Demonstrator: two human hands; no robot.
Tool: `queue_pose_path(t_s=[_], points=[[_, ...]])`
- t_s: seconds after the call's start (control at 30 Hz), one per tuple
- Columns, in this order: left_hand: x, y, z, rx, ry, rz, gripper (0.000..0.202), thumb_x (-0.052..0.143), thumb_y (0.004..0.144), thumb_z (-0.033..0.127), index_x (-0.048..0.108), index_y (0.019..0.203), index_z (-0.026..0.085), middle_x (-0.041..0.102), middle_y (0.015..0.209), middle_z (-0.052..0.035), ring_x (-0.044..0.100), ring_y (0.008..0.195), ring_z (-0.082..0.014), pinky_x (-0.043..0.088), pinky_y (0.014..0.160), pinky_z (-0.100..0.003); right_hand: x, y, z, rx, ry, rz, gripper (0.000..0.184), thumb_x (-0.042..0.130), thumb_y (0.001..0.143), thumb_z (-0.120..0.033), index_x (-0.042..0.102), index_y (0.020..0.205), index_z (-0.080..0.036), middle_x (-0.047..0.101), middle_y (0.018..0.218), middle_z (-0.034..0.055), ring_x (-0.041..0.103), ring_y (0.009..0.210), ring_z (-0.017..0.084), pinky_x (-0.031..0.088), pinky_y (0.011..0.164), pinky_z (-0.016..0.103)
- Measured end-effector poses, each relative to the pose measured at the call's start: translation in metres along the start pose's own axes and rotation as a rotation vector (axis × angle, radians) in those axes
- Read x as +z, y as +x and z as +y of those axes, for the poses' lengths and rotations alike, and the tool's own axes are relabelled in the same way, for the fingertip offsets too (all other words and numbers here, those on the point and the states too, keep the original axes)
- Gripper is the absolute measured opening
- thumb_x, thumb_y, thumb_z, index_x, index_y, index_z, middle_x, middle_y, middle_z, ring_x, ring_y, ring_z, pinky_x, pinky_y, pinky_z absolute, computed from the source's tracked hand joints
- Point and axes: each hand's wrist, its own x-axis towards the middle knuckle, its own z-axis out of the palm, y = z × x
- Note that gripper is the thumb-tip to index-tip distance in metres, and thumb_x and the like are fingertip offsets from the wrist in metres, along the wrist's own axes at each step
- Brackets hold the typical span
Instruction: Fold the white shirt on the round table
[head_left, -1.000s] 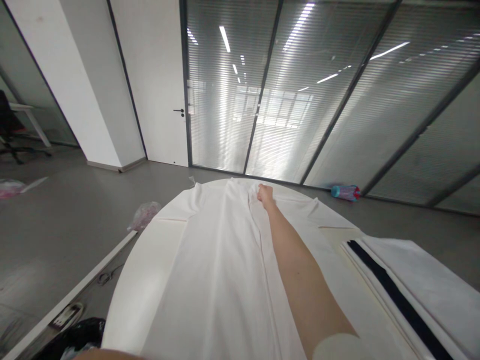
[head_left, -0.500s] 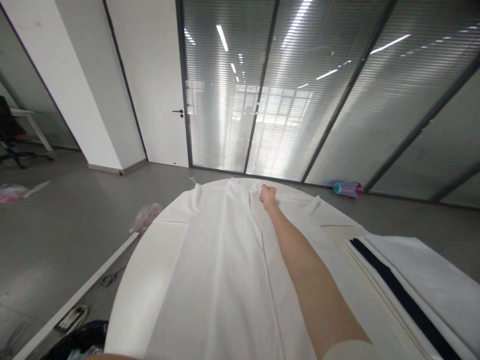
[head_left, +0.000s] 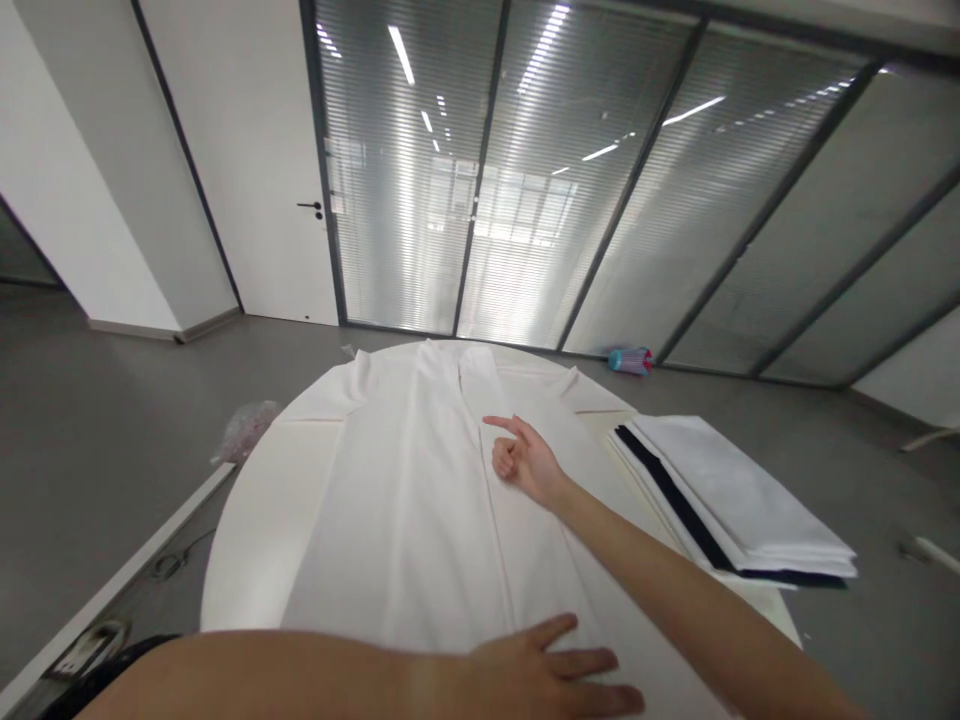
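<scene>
A white short-sleeved shirt [head_left: 420, 520] lies spread over a round white table [head_left: 247, 540], its collar end at the far edge and a front seam running lengthwise. My right hand [head_left: 527, 462] is over the shirt's right half, beside that seam. Its index finger is stretched out, the other fingers are curled, and nothing is held. My left hand [head_left: 559, 668] reaches across from the left at the near end of the shirt. Its fingers are spread, and it looks to be resting flat on the cloth or just above it.
A folded stack of white and dark cloth [head_left: 735, 495] sits at the table's right edge. A clear plastic bag [head_left: 246, 430] and a cable [head_left: 169, 565] are on the floor to the left. A blue-and-red bundle [head_left: 630, 361] lies by the glass partition.
My right hand has left the cloth near the collar and come nearer, its fist loosened. My left hand has come into view over the near part of the shirt. The view has turned right.
</scene>
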Motion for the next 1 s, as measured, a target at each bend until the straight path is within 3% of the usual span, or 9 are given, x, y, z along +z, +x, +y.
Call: queue_pose_path(t_s=[0.1,0.17,0.27,0.4,0.5,0.6,0.7,1.0], points=[[-0.028,-0.005,0.012,-0.021,-0.015,-0.005,0.046,0.034,0.103,0.036,0.054,0.142,0.023,0.045,0.154,-0.0069,0.039,0.143,-0.0273,0.034,0.116,-0.051,-0.001,-0.029,0.004,0.005,0.047,-0.046,0.049,0.047,0.094,-0.056,0.064,0.122,-0.019,0.074,0.084,0.0077,0.068,0.077,0.019,0.05,0.069,0.03],[-0.041,-0.005,0.017,-0.041,-0.056,-0.021,0.048,0.039,0.101,0.037,0.051,0.144,0.02,0.043,0.154,-0.0087,0.038,0.144,-0.0283,0.031,0.118,-0.052,-0.001,-0.034,0.006,-0.001,0.078,-0.071,0.052,0.045,0.095,-0.058,0.065,0.123,-0.018,0.073,0.111,0.0134,0.068,0.101,0.022,0.05,0.085,0.034],[-0.047,-0.005,0.02,-0.072,-0.11,-0.043,0.053,0.042,0.099,0.044,0.049,0.145,0.019,0.042,0.155,-0.0088,0.036,0.145,-0.0286,0.027,0.12,-0.053,-0.002,-0.03,0.006,0.02,0.107,-0.064,0.054,0.041,0.097,-0.06,0.067,0.119,-0.017,0.067,0.127,0.0158,0.065,0.112,0.023,0.048,0.095,0.037],[-0.046,-0.004,0.02,-0.079,-0.128,-0.042,0.054,0.039,0.1,0.048,0.049,0.145,0.019,0.042,0.156,-0.008,0.034,0.146,-0.0269,0.022,0.122,-0.05,-0.005,-0.025,0.007,0.043,0.14,-0.03,0.055,0.038,0.099,-0.058,0.069,0.115,-0.015,0.064,0.132,0.0166,0.065,0.114,0.024,0.049,0.099,0.038],[-0.045,-0.004,0.02,-0.081,-0.132,-0.039,0.054,0.039,0.1,0.05,0.05,0.144,0.019,0.042,0.155,-0.0079,0.034,0.146,-0.0266,0.02,0.123,-0.049,-0.008,-0.025,0.009,0.043,0.146,-0.026,0.047,0.045,0.098,-0.051,0.07,0.111,-0.014,0.063,0.133,0.0165,0.065,0.116,0.024,0.05,0.1,0.038],[-0.043,-0.004,0.021,-0.09,-0.144,-0.024,0.056,0.04,0.099,0.052,0.052,0.143,0.019,0.043,0.155,-0.0083,0.034,0.146,-0.0273,0.02,0.123,-0.05,-0.009,-0.025,0.013,0.009,0.128,-0.012,0.026,0.061,0.09,-0.032,0.072,0.106,-0.013,0.067,0.127,0.0161,0.064,0.117,0.025,0.049,0.104,0.039],[-0.042,-0.003,0.021,-0.091,-0.152,-0.015,0.057,0.04,0.099,0.053,0.052,0.143,0.019,0.043,0.154,-0.0084,0.035,0.146,-0.0277,0.02,0.123,-0.051,-0.009,-0.024,0.015,-0.028,0.102,0.01,0.021,0.069,0.08,-0.015,0.073,0.1,-0.013,0.071,0.119,0.0157,0.065,0.117,0.025,0.047,0.108,0.042],[-0.046,-0.004,0.019,-0.088,-0.141,-0.051,0.054,0.04,0.1,0.048,0.051,0.144,0.019,0.041,0.156,-0.0081,0.033,0.146,-0.0271,0.02,0.123,-0.05,-0.006,-0.027,0.017,-0.078,0.066,0.02,0.02,0.077,0.074,-0.013,0.075,0.094,-0.012,0.075,0.108,0.0155,0.068,0.111,0.024,0.043,0.114,0.043]])
